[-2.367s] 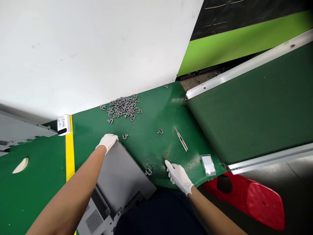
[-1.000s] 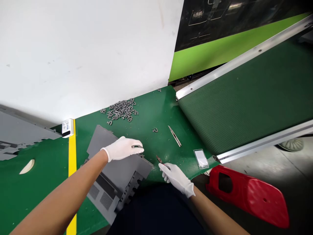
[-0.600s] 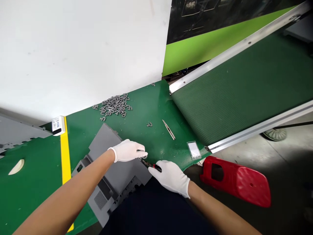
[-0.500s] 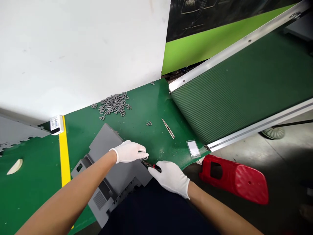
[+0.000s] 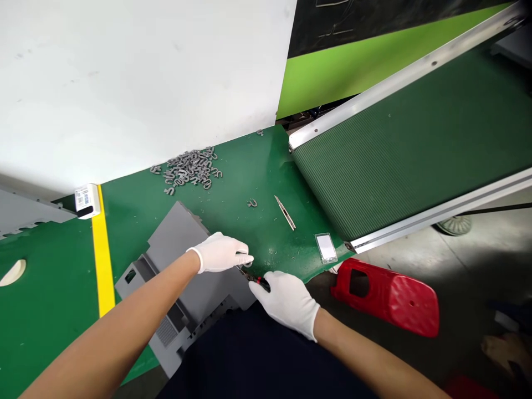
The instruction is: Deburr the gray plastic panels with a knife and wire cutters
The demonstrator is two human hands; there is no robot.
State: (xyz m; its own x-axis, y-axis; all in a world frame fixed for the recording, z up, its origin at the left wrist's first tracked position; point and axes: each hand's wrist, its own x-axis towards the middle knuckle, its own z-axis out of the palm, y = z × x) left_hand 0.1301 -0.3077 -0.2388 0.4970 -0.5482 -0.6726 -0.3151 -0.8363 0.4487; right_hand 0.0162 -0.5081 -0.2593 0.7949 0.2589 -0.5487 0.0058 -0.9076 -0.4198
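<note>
My left hand (image 5: 222, 253), in a white glove, pinches a small grey U-shaped clip (image 5: 248, 264) between thumb and fingers. My right hand (image 5: 286, 299), gloved too, is closed round the dark, red-marked handles of a pair of cutting pliers (image 5: 254, 278). The jaws point at the clip; whether they touch it I cannot tell. Below both hands lies a large grey plastic housing (image 5: 177, 230) on the green table, close against my body. A pile of grey U-shaped clips (image 5: 193, 168) is farther back, and one loose clip (image 5: 252, 203) lies nearer.
A utility knife (image 5: 285, 213) and a clear card holder (image 5: 326, 247) lie on the table's right part. The green conveyor belt (image 5: 407, 144) rises beyond. A red plastic stool (image 5: 386, 299) is below at right. A white box (image 5: 87, 200) stands by the yellow tape (image 5: 101, 249).
The whole view has shifted slightly, so the table's things appear a little higher and mostly farther left. Both hands keep almost the same pose, the pliers still beside the pinched clip.
</note>
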